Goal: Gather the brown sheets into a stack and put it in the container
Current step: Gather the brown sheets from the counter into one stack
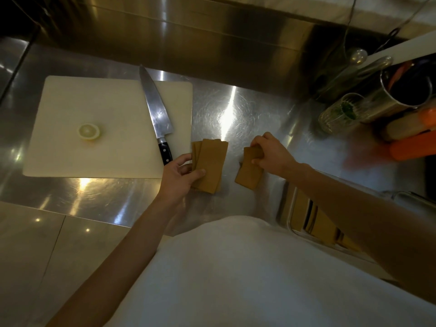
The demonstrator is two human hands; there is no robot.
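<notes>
No text, label, brand, number or sign can be read anywhere — not on the knife (155, 112), the cutting board (94, 109) or the brown sheets (210, 166).

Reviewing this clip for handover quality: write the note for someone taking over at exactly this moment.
Left hand: gripping the larger fanned pile of brown sheets on the steel counter.
Right hand: pinching the smaller pile of sheets beside it.
Metal container, lower right under the right arm, already holds some brown sheets.
Done: sheets gathered into two piles.
Left: merge the piles, square them, put the stack in the container.
</notes>
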